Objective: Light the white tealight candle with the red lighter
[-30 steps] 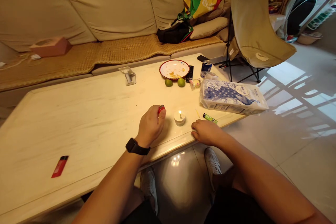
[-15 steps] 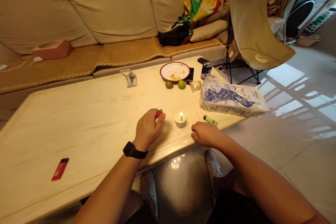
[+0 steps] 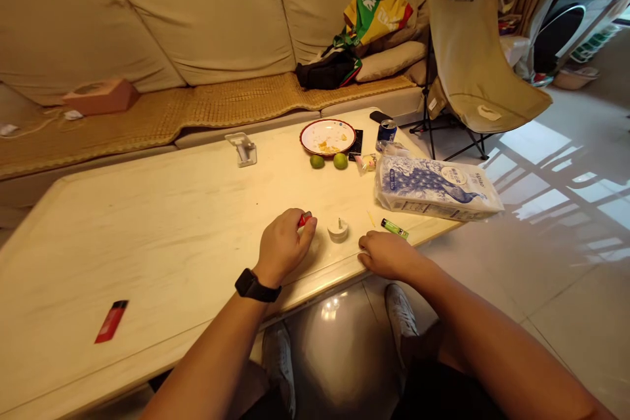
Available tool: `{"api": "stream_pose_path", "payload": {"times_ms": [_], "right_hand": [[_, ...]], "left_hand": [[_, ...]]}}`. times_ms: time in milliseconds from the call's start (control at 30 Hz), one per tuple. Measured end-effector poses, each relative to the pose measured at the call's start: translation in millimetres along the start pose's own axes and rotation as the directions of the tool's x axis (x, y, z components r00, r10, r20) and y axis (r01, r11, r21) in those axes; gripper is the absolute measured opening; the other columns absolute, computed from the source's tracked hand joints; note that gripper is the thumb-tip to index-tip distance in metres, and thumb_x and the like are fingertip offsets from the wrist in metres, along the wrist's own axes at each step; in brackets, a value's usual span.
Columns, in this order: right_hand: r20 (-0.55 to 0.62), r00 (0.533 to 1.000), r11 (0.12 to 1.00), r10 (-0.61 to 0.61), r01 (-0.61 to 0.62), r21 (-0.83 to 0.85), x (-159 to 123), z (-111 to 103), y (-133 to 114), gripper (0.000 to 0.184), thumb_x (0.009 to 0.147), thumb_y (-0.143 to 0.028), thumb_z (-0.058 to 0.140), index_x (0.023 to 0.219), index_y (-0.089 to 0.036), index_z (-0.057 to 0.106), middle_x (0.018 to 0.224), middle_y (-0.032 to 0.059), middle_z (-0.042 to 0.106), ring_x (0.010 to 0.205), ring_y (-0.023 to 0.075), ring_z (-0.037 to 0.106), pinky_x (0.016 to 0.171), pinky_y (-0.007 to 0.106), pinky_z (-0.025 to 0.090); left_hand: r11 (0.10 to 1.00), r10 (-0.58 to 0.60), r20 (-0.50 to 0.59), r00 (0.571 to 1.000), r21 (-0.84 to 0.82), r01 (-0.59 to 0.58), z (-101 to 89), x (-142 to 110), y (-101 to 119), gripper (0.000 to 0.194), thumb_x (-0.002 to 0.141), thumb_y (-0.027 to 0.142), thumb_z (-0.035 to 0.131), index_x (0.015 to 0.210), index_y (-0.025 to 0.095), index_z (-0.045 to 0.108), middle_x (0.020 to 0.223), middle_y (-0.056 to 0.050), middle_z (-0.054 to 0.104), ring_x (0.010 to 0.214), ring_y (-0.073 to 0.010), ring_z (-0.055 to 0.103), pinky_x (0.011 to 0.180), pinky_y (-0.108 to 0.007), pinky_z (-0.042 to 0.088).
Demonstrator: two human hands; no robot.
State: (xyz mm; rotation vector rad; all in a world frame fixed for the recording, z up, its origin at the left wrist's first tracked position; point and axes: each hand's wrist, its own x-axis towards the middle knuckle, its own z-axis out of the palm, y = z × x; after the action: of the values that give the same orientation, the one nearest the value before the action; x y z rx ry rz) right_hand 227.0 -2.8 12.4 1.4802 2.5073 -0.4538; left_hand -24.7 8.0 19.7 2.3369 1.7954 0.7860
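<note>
A small white tealight candle (image 3: 338,231) stands between my hands on the pale table, its dark wick showing and no flame on it. My left hand (image 3: 284,243), with a black watch at the wrist, is closed around a red lighter (image 3: 304,218) whose metal top points toward the candle. On the candle's other side my right hand (image 3: 386,253) rests at the table's front edge, fingers curled in, nothing visible in them. Just beyond it lies a green lighter (image 3: 394,228). Another red lighter-shaped item with a black end (image 3: 111,322) lies far to the left.
Behind the candle are two limes (image 3: 340,161), a red-rimmed plate (image 3: 310,146) with food scraps, and a blue can (image 3: 386,131). A large tissue pack (image 3: 436,185) lies at the right end. A white stand (image 3: 242,148) sits toward the sofa (image 3: 211,33).
The candle's flame has gone out. My left hand has shifted slightly right, closer to the candle, with the red lighter in it. My right hand stays in place.
</note>
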Motion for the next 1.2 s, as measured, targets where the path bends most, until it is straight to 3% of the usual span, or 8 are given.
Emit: {"api": "stream_pose_path", "payload": {"times_ms": [533, 1200], "right_hand": [[0.003, 1.000, 1.000, 0.001, -0.001, -0.005, 0, 1, -1, 0.031, 0.095, -0.040, 0.047, 0.106, -0.019, 0.067, 0.109, 0.0123, 0.069, 0.099, 0.0256, 0.065, 0.081, 0.033, 0.046], [0.015, 1.000, 1.000, 0.015, -0.015, 0.001, 0, 0, -1, 0.031, 0.094, -0.041, 0.047, 0.106, -0.019, 0.067, 0.109, 0.0114, 0.068, 0.099, 0.0249, 0.065, 0.080, 0.032, 0.045]], "left_hand": [[0.978, 0.157, 0.033, 0.987, 0.131, -0.160, 15.1, 7, 29, 0.024, 0.093, 0.037, 0.048, 0.084, 0.019, 0.060, 0.081, -0.007, 0.064, 0.079, -0.0229, 0.058, 0.070, -0.036, 0.042], [0.975, 0.148, 0.060, 0.987, 0.158, -0.156, 15.2, 10, 34, 0.024, 0.093, 0.038, 0.047, 0.079, 0.020, 0.055, 0.078, -0.006, 0.062, 0.076, -0.0219, 0.056, 0.068, -0.035, 0.039]]}}
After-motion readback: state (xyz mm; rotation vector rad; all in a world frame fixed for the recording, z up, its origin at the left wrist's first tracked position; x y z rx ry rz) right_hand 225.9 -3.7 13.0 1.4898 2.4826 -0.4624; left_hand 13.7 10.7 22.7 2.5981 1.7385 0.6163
